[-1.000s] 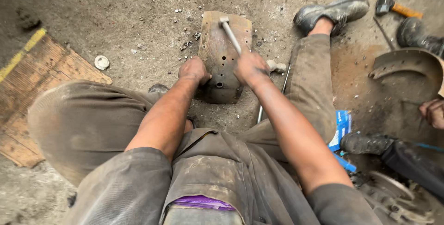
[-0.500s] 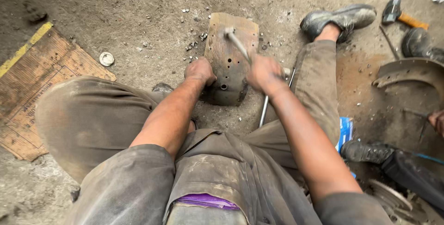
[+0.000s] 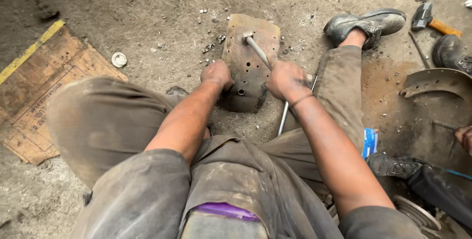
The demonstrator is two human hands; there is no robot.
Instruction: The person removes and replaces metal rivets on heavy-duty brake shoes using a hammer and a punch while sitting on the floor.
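A curved, rusty metal brake shoe (image 3: pixel 248 47) with several holes lies on the dirt floor between my legs. My left hand (image 3: pixel 216 74) grips its left edge. My right hand (image 3: pixel 284 79) is closed around the handle of a small metal hammer (image 3: pixel 255 48), whose head rests on the upper part of the shoe. A thin metal rod (image 3: pixel 283 118) lies on the ground just below my right hand.
Small rivets (image 3: pixel 209 48) are scattered around the shoe. A worn wooden board (image 3: pixel 39 91) lies at left, a round washer (image 3: pixel 118 59) near it. Another brake shoe (image 3: pixel 435 82), an orange-handled hammer (image 3: pixel 432 20) and another person's boots (image 3: pixel 393 164) are at right.
The hammer head has come down from slightly above the shoe onto its upper part. My left hand stays on the shoe's edge.
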